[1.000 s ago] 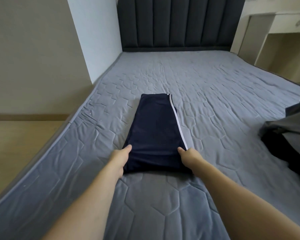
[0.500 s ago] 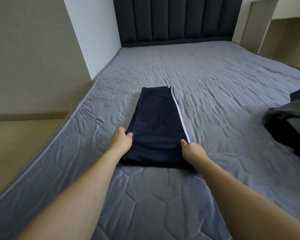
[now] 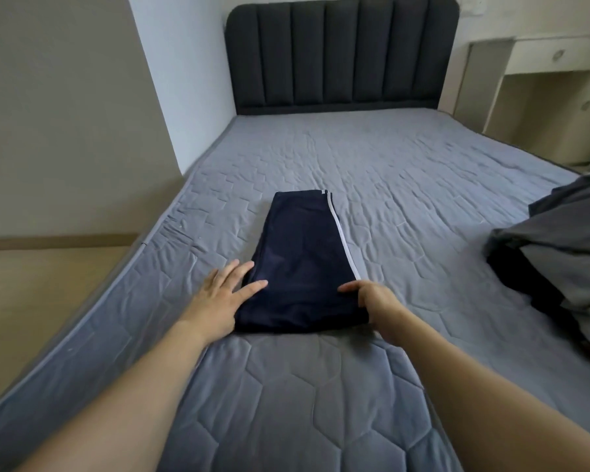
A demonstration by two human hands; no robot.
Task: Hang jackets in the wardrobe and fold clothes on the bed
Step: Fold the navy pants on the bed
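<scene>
A pair of navy trousers with a white side stripe lies folded into a long strip on the grey quilted mattress. My left hand lies flat with straight, spread fingers, the fingertips on the strip's near left edge. My right hand grips the near right corner, thumb on top and fingers curled at the edge.
A heap of dark grey and black clothes sits at the mattress's right edge. The dark padded headboard stands at the far end. A beige desk with drawers is at the back right, and wooden floor lies to the left.
My left hand has let go of the trousers' near left corner and now lies flat with straight fingers. My right hand keeps its grip. The camera has tilted up.
</scene>
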